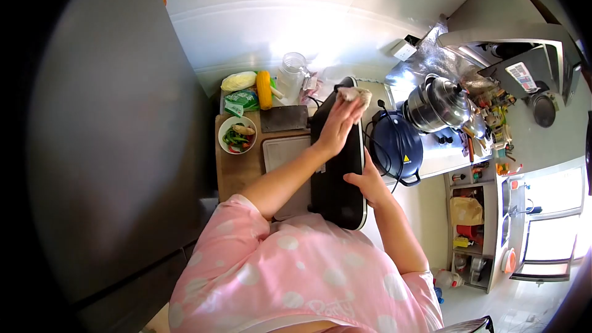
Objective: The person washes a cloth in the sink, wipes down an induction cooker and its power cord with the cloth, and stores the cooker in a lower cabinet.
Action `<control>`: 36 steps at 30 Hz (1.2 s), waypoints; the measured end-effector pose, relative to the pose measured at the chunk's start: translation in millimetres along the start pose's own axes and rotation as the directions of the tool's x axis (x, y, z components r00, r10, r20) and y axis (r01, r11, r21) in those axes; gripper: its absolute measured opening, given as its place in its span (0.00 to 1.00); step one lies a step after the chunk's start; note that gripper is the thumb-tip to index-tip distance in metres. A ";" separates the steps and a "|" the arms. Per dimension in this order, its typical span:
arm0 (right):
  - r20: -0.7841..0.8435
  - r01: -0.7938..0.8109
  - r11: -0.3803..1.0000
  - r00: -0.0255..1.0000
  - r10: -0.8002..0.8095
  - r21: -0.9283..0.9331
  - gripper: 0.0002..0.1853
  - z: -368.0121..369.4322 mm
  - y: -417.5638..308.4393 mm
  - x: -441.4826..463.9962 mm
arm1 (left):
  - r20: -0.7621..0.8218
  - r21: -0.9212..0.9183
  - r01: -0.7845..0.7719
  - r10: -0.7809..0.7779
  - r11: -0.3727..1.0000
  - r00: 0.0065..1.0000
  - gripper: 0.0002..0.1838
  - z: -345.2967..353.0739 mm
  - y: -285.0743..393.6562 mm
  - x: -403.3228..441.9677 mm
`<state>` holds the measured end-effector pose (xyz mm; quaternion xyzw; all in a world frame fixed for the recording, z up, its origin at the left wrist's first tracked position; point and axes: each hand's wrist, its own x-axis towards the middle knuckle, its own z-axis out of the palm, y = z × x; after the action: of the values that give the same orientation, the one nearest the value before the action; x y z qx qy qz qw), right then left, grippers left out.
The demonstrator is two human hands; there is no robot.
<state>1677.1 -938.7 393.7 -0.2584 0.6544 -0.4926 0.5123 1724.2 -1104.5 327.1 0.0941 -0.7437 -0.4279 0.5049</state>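
- Head view: pan point(336, 200), under left hand point(337, 124).
- Left hand: fingers bent over cloth point(356, 95), pan's far end.
- Right hand point(370, 182): thumb and fingers clasping pan's side.
- Apparent step: wiping; next stroke calls for steady right grip.

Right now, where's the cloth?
In the head view, the cloth is in the left hand, at the far end of the black appliance, up and left of the blue pot.

Pale glossy wall point(253, 31) under bright glare point(311, 34); open shelves point(489, 222); daylit window point(546, 240) at right
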 end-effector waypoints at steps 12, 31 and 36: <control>0.074 -0.103 0.983 0.993 0.092 0.154 0.38 -6.8 18.5 14.0 | -0.047 -0.202 0.137 -0.149 0.970 0.988 0.27 -11.6 -21.3 -14.8; 0.069 -0.065 0.984 0.996 0.055 0.164 0.36 27.3 -32.7 -17.6 | 0.104 -0.246 0.267 -0.249 0.932 0.963 0.26 -13.9 58.7 -131.6; 0.004 -0.103 0.975 0.995 0.105 0.195 0.36 9.3 -1.4 -0.1 | 0.054 -0.236 0.279 -0.274 0.931 0.960 0.28 -5.1 20.5 -126.4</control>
<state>1685.5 -942.7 395.0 -0.1708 0.6173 -0.5277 0.5579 1794.2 -1022.3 258.0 0.1315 -0.6705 -0.5829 0.4397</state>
